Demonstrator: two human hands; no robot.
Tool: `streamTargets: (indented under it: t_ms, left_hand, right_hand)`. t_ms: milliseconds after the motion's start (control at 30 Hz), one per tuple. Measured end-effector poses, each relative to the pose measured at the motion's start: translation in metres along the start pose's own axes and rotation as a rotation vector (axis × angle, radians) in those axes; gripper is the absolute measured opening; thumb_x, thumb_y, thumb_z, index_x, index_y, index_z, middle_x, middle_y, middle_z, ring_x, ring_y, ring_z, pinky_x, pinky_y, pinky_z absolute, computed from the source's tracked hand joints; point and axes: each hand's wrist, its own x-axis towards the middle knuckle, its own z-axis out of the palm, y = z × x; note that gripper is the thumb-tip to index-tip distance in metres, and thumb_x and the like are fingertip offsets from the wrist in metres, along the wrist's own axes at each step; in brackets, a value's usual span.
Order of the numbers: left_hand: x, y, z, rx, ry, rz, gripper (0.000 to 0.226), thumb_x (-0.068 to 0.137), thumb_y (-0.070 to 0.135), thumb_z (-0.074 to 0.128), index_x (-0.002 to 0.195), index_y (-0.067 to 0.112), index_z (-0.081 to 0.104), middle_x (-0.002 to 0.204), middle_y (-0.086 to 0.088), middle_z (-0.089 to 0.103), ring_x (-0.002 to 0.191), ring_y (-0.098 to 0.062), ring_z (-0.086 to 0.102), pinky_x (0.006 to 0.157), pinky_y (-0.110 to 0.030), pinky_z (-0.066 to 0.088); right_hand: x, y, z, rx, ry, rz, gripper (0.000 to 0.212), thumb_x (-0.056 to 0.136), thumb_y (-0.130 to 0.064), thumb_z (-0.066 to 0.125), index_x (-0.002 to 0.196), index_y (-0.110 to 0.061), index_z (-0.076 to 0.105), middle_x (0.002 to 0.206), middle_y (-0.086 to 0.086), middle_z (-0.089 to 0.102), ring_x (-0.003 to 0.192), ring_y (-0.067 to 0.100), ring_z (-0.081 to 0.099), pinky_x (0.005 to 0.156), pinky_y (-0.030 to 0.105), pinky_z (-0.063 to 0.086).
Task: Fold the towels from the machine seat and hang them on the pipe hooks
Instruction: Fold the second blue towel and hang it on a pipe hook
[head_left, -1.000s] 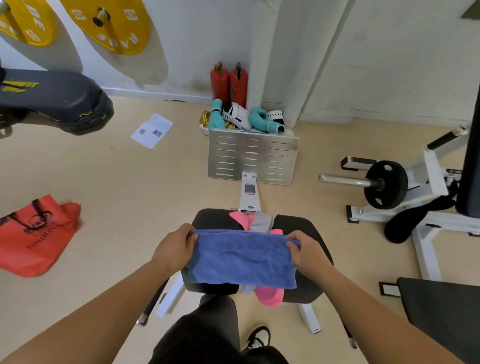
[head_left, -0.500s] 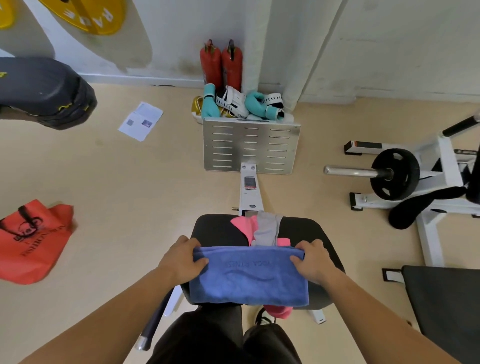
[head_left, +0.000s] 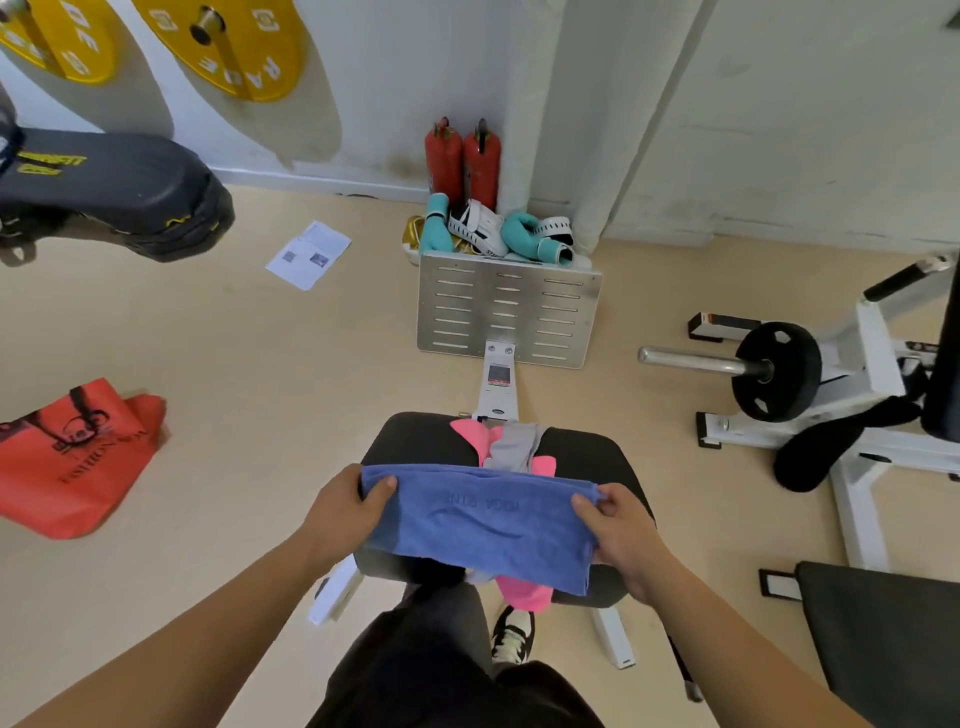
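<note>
Left hand (head_left: 345, 512) pinches the left end of the blue towel (head_left: 483, 525), thumb on top; right hand (head_left: 621, 525) grips its right end. Towel stretched flat between hands, over the black machine seat (head_left: 415, 436). Pink towel (head_left: 470, 436) and grey towel (head_left: 514, 449) lie on seat just beyond hands, pink end hanging below

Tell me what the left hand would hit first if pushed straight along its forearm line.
The left hand grips the blue towel, so that comes first. Beyond it lie the pink towel and grey towel on the black seat. Depth is unclear, so it might pass above them.
</note>
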Motion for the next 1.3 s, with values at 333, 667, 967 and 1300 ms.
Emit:
streamTargets:
  t_ms: [333,667,967,1300]
  left_hand:
    - [-0.041,0.067,0.027,0.006,0.196,0.166,0.013,0.091,0.033,0.064,0.088,0.022,0.058,0.080,0.006,0.065,0.077,-0.013,0.062,0.065,-0.029,0.049]
    - [-0.047,0.057,-0.059,0.000,0.264,-0.004,0.013,0.078,0.030,0.060,0.078,0.018,0.060,0.077,-0.005,0.067,0.074,-0.027,0.065,0.064,-0.045,0.058]
    - [-0.019,0.051,0.032,0.121,0.113,0.068,0.017,0.095,0.027,0.057,0.082,0.016,0.057,0.071,-0.005,0.063,0.062,-0.016,0.060,0.057,-0.028,0.048]
    - [0.003,0.035,0.040,0.258,-0.209,0.176,0.024,0.096,0.034,0.058,0.085,0.013,0.060,0.074,-0.005,0.064,0.067,-0.017,0.057,0.066,-0.040,0.053]
  right_hand:
    - [-0.028,-0.019,0.040,0.119,-0.135,-0.090,0.023,0.099,-0.034,0.060,0.111,-0.015,0.054,0.106,0.010,0.061,0.088,0.021,0.060,0.073,0.040,0.057]
    - [-0.010,-0.037,0.101,0.292,-0.343,0.176,0.025,0.104,-0.023,0.058,0.128,-0.015,0.057,0.121,0.012,0.068,0.110,0.029,0.068,0.094,0.044,0.058]
    - [-0.004,-0.039,0.100,0.158,-0.323,0.177,0.037,0.105,-0.028,0.055,0.141,-0.024,0.053,0.134,0.002,0.063,0.123,0.022,0.062,0.100,0.037,0.053]
    - [0.006,-0.050,0.126,0.077,-0.228,0.209,0.024,0.101,-0.031,0.064,0.116,-0.013,0.067,0.104,0.010,0.066,0.091,0.025,0.065,0.081,0.039,0.058]
